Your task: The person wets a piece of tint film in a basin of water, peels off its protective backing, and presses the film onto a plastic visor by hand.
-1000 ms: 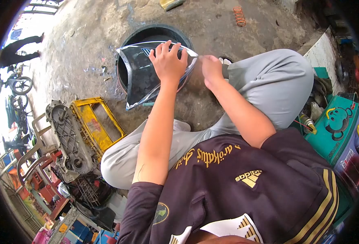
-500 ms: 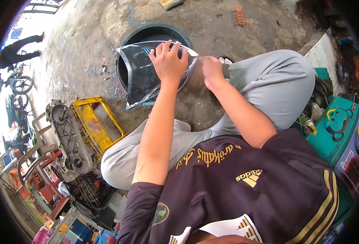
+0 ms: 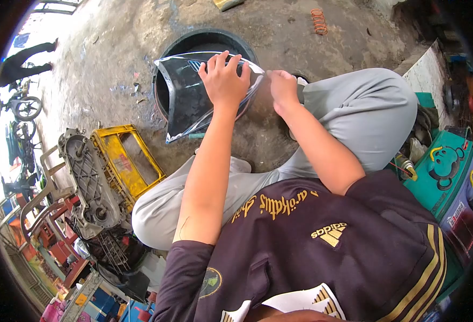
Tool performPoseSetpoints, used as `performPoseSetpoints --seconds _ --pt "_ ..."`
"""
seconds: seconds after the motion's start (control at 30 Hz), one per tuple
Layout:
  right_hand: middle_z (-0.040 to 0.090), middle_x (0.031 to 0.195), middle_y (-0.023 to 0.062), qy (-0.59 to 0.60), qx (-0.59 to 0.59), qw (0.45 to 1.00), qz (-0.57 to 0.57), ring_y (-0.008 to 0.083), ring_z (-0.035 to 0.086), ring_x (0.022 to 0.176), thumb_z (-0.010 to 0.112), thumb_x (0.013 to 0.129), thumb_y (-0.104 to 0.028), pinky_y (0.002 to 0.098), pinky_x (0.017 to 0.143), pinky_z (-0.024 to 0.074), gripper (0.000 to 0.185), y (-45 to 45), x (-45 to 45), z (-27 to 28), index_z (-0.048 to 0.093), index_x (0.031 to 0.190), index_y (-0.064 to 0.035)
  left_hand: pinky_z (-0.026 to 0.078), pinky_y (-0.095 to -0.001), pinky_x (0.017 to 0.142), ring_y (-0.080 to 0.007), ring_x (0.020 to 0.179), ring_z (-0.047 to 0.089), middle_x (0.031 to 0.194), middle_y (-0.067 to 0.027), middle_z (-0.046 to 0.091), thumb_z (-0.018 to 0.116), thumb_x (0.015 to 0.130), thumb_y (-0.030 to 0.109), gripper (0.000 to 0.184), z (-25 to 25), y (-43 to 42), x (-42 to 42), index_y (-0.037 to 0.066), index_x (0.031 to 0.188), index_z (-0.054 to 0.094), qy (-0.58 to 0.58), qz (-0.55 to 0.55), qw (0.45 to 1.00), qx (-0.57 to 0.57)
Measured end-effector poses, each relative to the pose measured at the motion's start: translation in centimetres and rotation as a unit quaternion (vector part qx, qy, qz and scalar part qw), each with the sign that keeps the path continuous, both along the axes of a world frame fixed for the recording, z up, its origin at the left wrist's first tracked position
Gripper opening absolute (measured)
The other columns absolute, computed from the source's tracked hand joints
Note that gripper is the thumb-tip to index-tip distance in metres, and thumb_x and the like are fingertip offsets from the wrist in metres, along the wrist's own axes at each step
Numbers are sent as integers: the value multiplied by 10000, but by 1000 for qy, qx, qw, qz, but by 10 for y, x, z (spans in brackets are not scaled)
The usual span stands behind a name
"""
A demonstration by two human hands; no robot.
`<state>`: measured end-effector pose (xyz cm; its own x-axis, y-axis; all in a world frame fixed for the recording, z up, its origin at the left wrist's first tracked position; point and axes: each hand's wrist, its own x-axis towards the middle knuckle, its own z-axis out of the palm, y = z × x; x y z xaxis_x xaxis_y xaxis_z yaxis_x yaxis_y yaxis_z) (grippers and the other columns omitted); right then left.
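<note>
A black, glossy body panel (image 3: 185, 102) with white and blue striped edges lies tilted across the rim of a round black tub (image 3: 167, 51). My left hand (image 3: 224, 80) rests on top of the panel near its right side, fingers spread. At the panel's pointed right end, my right hand (image 3: 283, 88) is closed in a pinch. Whether its fingers hold the tip itself or a thin strip along the edge, I cannot tell. Part of the panel and tub is hidden behind my left hand and forearm.
An orange coil spring (image 3: 319, 21) lies on the concrete floor beyond. Left of my knee are a yellow frame (image 3: 124, 155) and a grey metal engine casing (image 3: 86, 182). A green box (image 3: 445, 155) stands at my right. Another person's dark-clothed legs (image 3: 19, 67) show far left.
My right hand has shifted slightly right and up, still at the panel's pointed end. My left hand stays spread on the panel, which has barely moved.
</note>
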<state>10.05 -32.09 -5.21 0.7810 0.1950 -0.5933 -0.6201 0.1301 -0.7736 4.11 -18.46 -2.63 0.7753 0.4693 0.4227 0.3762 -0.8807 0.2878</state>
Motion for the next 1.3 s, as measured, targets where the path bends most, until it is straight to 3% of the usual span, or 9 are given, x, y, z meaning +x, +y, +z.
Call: performPoseSetpoints --seconds 0.27,0.4,0.53,0.8,1.1,1.2,1.23,1.3 --pt "615 756 2 10 0 1000 -24 118 563 603 703 989 -96 302 526 422 73 -2 0 -12 657 973 -41 385 -545 1124 -282 1254 639 1298 -63 735 765 896 384 280 3 -2 -2 203 1099 834 13 -1 1000 -10" --pt "603 734 9 45 -33 998 26 113 536 577 690 991 -101 303 515 412 83 -6 -10 -3 643 951 -45 385 -544 1124 -284 1256 639 1295 -64 735 766 894 379 277 5 0 1 201 1095 833 12 4 1000 -7" --pt "616 747 9 -22 -20 999 -27 110 550 603 706 984 -103 294 535 416 91 -2 -2 -3 662 963 -26 388 -542 1122 -282 1260 638 1299 -62 735 763 896 375 273 4 -1 0 200 1093 833 10 0 1000 -7" --pt "653 806 14 -56 -104 992 40 91 548 684 732 971 -116 296 607 429 135 -2 -12 -3 682 1002 6 379 -537 1126 -277 1260 637 1308 -61 732 760 898 390 281 3 0 2 207 1100 833 19 6 1000 -8" --pt "630 787 8 -13 -8 1000 -2 99 555 652 711 985 -126 288 569 420 122 -1 -3 -5 666 1007 -16 384 -537 1114 -269 1248 642 1292 -53 737 763 894 382 274 1 -1 2 207 1093 833 13 4 1000 -4" --pt "635 795 8 -64 -68 995 24 101 551 651 713 983 -126 291 571 419 118 -1 -8 -12 666 999 -18 388 -538 1112 -268 1248 642 1289 -50 737 763 894 379 270 1 0 1 207 1089 834 5 1 1000 1" --pt "636 801 1 -14 -56 998 22 93 535 677 715 980 -129 298 599 419 116 -1 -15 2 671 968 -22 390 -538 1111 -268 1248 641 1289 -50 737 764 894 380 269 1 0 2 207 1088 835 10 4 1000 2" --pt "633 800 -1 -32 -54 998 15 91 531 689 716 981 -133 300 609 419 120 0 -7 -3 673 960 -23 393 -538 1110 -268 1249 640 1289 -49 737 764 895 381 269 2 -2 3 207 1087 835 13 9 1000 0"
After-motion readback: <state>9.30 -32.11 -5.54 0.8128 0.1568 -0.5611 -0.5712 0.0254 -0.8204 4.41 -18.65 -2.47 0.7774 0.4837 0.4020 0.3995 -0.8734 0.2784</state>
